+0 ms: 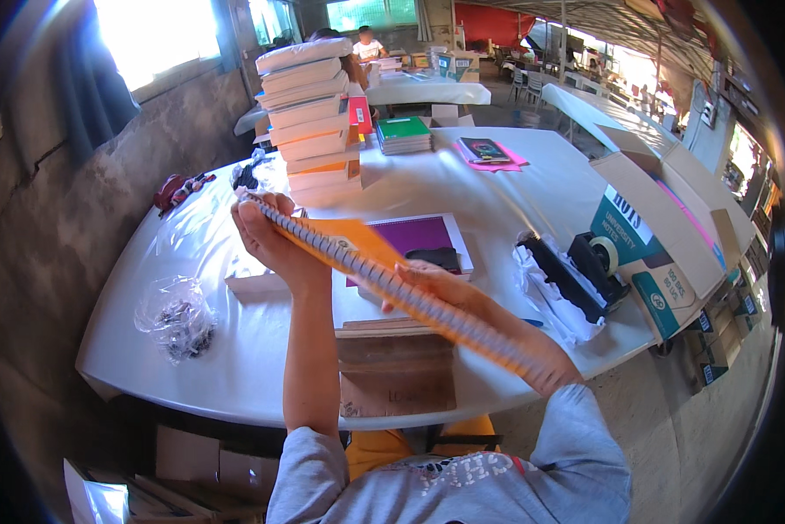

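Note:
An orange spiral-bound notebook [344, 230] is raised above the table on a slant, its coil edge toward me. My left hand [275, 240] grips its far left end. My right hand [449, 284] is closed around the middle of the notebook, with the thumb near the coil; its other fingers are partly hidden. Motion smears the near right end. Under it on the table lies a spiral notebook with a purple cover [406, 234] and a white border, a small black object [442, 258] resting on top. A brown cardboard box [397, 380] stands against me below the hands.
A tall stack of notebooks [309, 113] rises at the far left, with green-covered notebooks [403, 129] beyond. Clear plastic with black bits [183, 319] lies left. At right are a tape dispenser [598, 253] and an open carton [672, 271]. A person [369, 45] sits at another table.

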`<state>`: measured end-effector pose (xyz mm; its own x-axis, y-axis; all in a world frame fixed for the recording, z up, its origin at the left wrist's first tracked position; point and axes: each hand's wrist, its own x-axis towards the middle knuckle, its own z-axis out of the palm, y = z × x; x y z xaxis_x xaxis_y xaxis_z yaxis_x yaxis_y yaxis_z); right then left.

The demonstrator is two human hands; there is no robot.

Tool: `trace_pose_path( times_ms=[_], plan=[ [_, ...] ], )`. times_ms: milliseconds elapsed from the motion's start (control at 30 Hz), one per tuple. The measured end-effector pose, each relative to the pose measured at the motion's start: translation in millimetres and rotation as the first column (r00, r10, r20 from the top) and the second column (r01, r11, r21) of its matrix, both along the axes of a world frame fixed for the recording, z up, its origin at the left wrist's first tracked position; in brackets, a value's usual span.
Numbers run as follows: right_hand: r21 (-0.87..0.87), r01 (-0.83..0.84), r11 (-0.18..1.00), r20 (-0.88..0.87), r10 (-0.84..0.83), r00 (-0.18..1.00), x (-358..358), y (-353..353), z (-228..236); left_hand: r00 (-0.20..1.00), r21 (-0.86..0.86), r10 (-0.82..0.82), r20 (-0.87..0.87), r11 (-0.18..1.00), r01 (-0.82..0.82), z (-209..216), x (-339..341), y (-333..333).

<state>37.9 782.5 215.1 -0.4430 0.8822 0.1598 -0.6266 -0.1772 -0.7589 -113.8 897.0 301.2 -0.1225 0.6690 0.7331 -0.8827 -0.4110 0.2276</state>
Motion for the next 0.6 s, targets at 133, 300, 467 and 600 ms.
trace_pose_path(
  times_ms=[133,300,467,600],
  plan=[
    [0.162,0.625,0.764,0.139,-0.644,0.752,21.0,-41.2,12.2,0.898,-0.245,-0.408,-0.164,0.899,0.364,-28.6,-12.2,6.3],
    [0.524,0.726,0.446,0.371,-0.886,0.277,17.7,-96.8,30.7,0.828,-0.577,-0.482,-0.286,0.777,0.252,-56.6,-16.5,-17.3],
    [0.688,0.637,0.348,0.486,-0.873,-0.048,7.6,-122.4,29.6,0.742,-0.578,-0.578,-0.339,0.75,0.32,-76.7,-17.5,-25.5],
    [0.689,0.646,0.329,0.457,-0.889,-0.034,6.2,-119.7,20.6,0.785,-0.612,-0.503,-0.362,0.764,0.207,-83.0,-13.9,-26.2]
  ],
)
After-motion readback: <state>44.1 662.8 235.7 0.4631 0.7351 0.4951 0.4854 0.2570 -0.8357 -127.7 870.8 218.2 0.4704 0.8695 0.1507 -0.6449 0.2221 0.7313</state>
